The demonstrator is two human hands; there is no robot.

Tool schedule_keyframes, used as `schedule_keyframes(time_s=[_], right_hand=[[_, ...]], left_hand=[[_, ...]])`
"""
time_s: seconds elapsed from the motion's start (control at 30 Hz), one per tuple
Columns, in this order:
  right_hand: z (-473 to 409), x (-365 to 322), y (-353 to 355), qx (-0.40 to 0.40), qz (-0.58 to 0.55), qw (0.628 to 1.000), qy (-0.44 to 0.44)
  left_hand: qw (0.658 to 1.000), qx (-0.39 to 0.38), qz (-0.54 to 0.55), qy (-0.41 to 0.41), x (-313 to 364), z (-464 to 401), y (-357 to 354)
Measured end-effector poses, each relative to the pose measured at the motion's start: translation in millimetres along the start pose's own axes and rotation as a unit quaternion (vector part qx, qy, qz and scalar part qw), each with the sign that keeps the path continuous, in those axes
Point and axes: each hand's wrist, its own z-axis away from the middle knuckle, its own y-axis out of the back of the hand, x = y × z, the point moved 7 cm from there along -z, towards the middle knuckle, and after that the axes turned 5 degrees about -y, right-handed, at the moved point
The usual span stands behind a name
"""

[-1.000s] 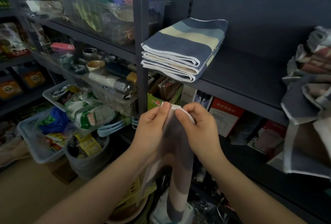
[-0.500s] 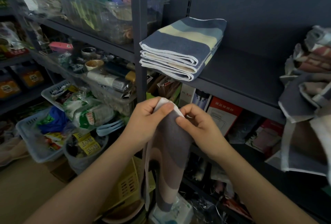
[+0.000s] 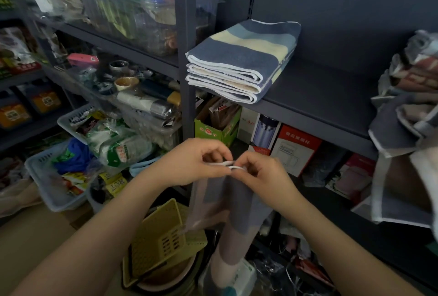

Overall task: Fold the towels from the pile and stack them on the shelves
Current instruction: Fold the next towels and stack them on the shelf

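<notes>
Grey-blue towel [image 3: 233, 203], hung below both hands, was pinched by its white-edged top corners between the left hand [image 3: 199, 162] and right hand [image 3: 263, 175], with folded towels [image 3: 241, 59] stacked on the shelf [image 3: 331, 87] above them.

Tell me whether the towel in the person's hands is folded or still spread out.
Partly folded: the grey towel with white edging hangs doubled lengthwise, its top edges pinched together between the left hand and right hand. Not yet compact.

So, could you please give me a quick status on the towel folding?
Both hands, left and right, pinching the hanging towel at its top edge. Folded stack on the shelf. Nothing in the way.
</notes>
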Motion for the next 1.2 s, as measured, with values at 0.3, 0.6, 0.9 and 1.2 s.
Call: schedule_keyframes(time_s=[0.3,0.6,0.9,1.2], right_hand=[[4.4,11.8,-6.2,-0.071,-0.047,0.996,-0.015],[15.3,57.2,-19.1,-0.182,-0.044,0.98,-0.073],[3.1,114.4,3.6,-0.112,0.141,0.97,-0.162],[-3.0,113.9,23.5,0.016,0.142,0.955,-0.261]], left_hand=[[0.953,-0.005,-0.294,-0.076,9.6,-9.1,-5.8],[0.925,0.292,-0.245,0.01,-9.8,-0.7,53.4],[0.888,0.347,-0.237,0.187,-95.8,32.8,88.9],[0.892,0.315,-0.173,0.275,-125.9,43.3,71.0]])
